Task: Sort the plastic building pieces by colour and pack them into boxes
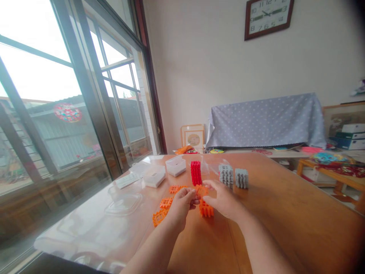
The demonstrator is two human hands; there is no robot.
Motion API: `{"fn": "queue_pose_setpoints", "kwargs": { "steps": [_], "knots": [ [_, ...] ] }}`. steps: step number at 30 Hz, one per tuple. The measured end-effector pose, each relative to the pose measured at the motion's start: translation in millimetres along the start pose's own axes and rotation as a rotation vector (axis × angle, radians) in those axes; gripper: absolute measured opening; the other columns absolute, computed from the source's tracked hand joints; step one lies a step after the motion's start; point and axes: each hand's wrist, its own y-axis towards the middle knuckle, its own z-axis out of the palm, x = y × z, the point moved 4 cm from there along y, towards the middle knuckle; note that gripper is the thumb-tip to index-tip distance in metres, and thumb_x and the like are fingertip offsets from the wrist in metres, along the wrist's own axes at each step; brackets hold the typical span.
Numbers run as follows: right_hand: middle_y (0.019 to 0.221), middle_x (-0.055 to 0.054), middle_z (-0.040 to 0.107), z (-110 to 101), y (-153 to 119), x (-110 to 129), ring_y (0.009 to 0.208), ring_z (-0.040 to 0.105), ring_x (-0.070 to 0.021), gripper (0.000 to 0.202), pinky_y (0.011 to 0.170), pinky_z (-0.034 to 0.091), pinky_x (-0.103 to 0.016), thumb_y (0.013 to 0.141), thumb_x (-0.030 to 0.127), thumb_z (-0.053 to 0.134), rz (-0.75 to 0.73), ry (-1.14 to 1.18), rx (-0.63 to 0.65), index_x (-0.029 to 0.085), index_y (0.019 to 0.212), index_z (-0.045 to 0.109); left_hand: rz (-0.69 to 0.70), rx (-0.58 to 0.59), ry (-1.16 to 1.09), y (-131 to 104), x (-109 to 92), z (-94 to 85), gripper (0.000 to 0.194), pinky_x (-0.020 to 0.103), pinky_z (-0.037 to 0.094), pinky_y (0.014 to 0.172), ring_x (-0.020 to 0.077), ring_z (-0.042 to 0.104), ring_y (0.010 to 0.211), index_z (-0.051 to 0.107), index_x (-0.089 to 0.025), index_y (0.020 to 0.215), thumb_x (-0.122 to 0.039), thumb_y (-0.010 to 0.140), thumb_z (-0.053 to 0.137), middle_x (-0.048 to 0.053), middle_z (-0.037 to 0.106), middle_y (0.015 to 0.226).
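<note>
An orange notched piece (202,190) is between my two hands above the wooden table. My left hand (185,203) pinches its left edge with thumb and fingers. Around its right side, my right hand (218,196) has thumb and fingers curved, apparently gripping the edge. Just below stands an orange stack (206,209) of similar pieces, partly covered by the held one. Loose orange pieces (159,217) lie left of my left hand, some partly hidden by it. Behind my hands rises a red stack (195,173). Grey stacks (226,176) (242,178) stand to the right.
White boxes (154,177) (175,166) stand at the back left of the table (273,213). A clear plastic lid (123,204) lies nearer, on a transparent sheet. Clear plastic sits behind the red stack. Windows line the left side.
</note>
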Motion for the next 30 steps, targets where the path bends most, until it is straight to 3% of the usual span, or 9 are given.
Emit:
{"fn": "queue_pose_setpoints", "kwargs": {
  "steps": [5, 11, 24, 27, 30],
  "knots": [
    [0.114, -0.007, 0.073, 1, -4, -18, 0.107, 0.067, -0.025, 0.055, 0.097, 0.05, -0.039, 0.076, 0.025, 0.071, 0.089, 0.06, 0.093, 0.024, 0.13, 0.064, 0.05, -0.062, 0.17, -5, 0, -4.6, 0.032, 0.026, 0.04, 0.064, 0.0151, 0.064, 0.069, 0.059, -0.019, 0.083, -0.05, 0.081, 0.067, 0.004, 0.071, 0.081],
    [0.116, -0.008, 0.073, 3, -10, -26, 0.109, 0.068, -0.0248, 0.058, 0.095, 0.051, -0.039, 0.075, 0.021, 0.07, 0.175, 0.101, 0.198, 0.026, 0.133, 0.062, 0.083, -0.083, 0.284, -6, 5, -6.2, 0.012, 0.027, 0.042, 0.066, 0.0144, 0.061, 0.069, 0.064, -0.019, 0.084, -0.029, 0.078, 0.06, 0.005, 0.073, 0.085],
    [0.122, -0.01, 0.073, 8, -8, -39, 0.114, 0.068, -0.0261, 0.049, 0.098, 0.052, -0.041, 0.075, 0.018, 0.068, 0.165, 0.115, 0.186, 0.024, 0.124, 0.067, 0.116, -0.059, 0.302, -1, 21, -12.2, 0.017, 0.026, 0.042, 0.067, 0.0143, 0.06, 0.07, 0.068, -0.019, 0.087, -0.021, 0.074, 0.057, 0.003, 0.07, 0.081],
    [0.117, -0.009, 0.075, 6, -4, -41, 0.11, 0.07, -0.0251, 0.044, 0.095, 0.052, -0.039, 0.079, 0.021, 0.064, 0.167, 0.081, 0.11, 0.024, 0.123, 0.068, 0.136, -0.113, 0.364, 5, 10, -24.5, 0.019, 0.026, 0.042, 0.065, 0.0152, 0.061, 0.072, 0.068, -0.019, 0.088, -0.02, 0.074, 0.056, 0.004, 0.072, 0.083],
    [0.11, -0.008, 0.076, 3, 0, -44, 0.102, 0.071, -0.0237, 0.04, 0.092, 0.053, -0.038, 0.083, 0.024, 0.06, 0.188, 0.04, 0.017, 0.023, 0.122, 0.069, 0.198, -0.231, 0.603, 21, -8, -50.6, 0.02, 0.027, 0.044, 0.065, 0.0174, 0.062, 0.073, 0.068, -0.019, 0.093, -0.024, 0.08, 0.053, 0.004, 0.071, 0.084]
  ]
}}
